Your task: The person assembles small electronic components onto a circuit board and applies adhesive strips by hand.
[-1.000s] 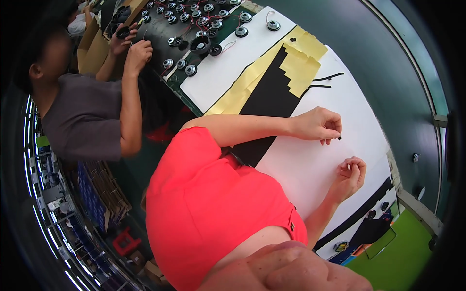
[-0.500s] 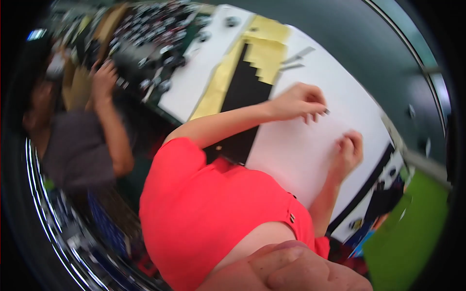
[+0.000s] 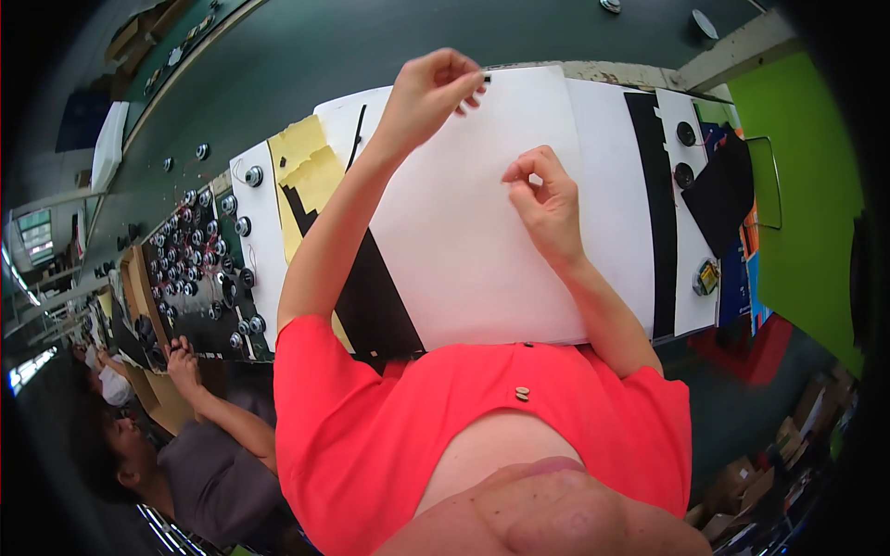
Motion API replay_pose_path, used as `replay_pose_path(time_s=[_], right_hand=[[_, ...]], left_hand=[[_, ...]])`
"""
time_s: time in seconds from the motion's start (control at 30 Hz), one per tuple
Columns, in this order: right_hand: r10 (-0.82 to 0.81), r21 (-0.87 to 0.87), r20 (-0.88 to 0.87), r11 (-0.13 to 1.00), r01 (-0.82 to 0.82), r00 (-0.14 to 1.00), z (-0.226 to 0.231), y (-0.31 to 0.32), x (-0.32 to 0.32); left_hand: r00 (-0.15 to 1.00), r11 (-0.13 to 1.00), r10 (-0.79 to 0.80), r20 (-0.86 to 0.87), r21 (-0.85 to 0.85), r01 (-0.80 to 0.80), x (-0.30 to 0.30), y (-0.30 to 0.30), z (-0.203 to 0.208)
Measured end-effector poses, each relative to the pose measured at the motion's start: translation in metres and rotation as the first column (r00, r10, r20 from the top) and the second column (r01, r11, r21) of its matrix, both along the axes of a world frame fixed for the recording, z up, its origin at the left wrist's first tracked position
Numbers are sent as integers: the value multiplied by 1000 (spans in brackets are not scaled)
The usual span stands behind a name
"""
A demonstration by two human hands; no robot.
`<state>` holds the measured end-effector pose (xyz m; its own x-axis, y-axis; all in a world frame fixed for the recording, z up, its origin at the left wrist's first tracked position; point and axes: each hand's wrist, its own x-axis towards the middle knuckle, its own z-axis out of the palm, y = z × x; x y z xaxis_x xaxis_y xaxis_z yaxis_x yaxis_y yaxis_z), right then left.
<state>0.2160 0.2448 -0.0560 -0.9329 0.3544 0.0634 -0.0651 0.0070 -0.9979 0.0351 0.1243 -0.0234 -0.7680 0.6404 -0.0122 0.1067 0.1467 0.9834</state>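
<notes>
My left hand [image 3: 431, 97] is closed in a pinch over the far edge of a large white sheet [image 3: 482, 232], with a small black piece [image 3: 488, 80] at its fingertips. Nearer and to the right, my right hand [image 3: 549, 199] curls above the same sheet, thumb and fingers pressed together; whatever it may hold is too small to make out. Left of the sheet lies a black sheet [image 3: 378, 296] with a stepped edge, partly on yellow backing paper [image 3: 301, 162]. A thin black strip [image 3: 359, 137] rests near my left forearm.
At the right lie a long black strip [image 3: 658, 204], a black sheet piece [image 3: 718, 199] and small round speakers [image 3: 685, 133]. Many speakers [image 3: 195, 250] with wires crowd the left, where a co-worker's hand [image 3: 184, 364] rests near cardboard. A green panel [image 3: 807, 176] bounds the right.
My view has swung round, so the table now lies straight across. Both hands remain pinched above the white sheet, the left now at its far edge.
</notes>
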Motion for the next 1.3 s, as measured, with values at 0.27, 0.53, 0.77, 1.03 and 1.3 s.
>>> replay_pose_path(time_s=[0.27, 0.53, 0.77, 1.03, 1.3], right_hand=[[3, 24, 18, 1000, -3, 1000, -5, -1, -1], [86, 106, 100, 990, -97, 991, -2, -1, 2], [110, 77, 159, 989, -124, 981, 3, -1, 3], [110, 113, 175, 985, -131, 978, -1, 0, 3], [116, 168, 163, 975, -143, 980, -4, -3, 3]], left_hand=[[922, 997, -76, -379, -35, 68, -59, 164, 20], [945, 997, -56, -322, -63, 38, -157, 283, -58], [961, 969, -53, -273, -245, -16, -181, 286, -59], [943, 945, -70, -326, -325, -42, -176, 280, -53], [995, 971, -58, -80, -235, 38, -186, 267, -54]])
